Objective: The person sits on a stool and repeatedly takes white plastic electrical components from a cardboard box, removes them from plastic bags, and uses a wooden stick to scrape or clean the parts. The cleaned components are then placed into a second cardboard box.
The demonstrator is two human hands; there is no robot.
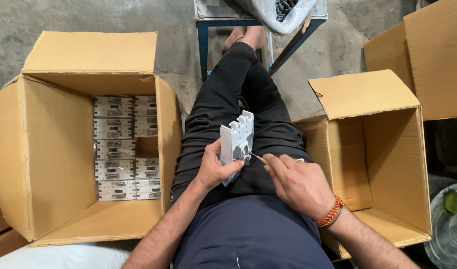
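Observation:
My left hand [214, 168] grips a white and grey moulded plastic housing part [236, 141] over my lap, holding it upright by its lower edge. My right hand [297, 183] pinches a thin stick-like tool [260, 159] whose tip touches the part's lower right side. A red and orange thread band sits on my right wrist. I sit with black trousers and crossed legs stretched ahead.
An open cardboard box [49, 149] on my left holds several rows of similar grey parts [120, 149]. Another open cardboard box [383, 164] stands on my right. A blue metal stand [204, 40] with a plastic bag [276, 12] is ahead; a metal drum [450, 229] sits at the right edge.

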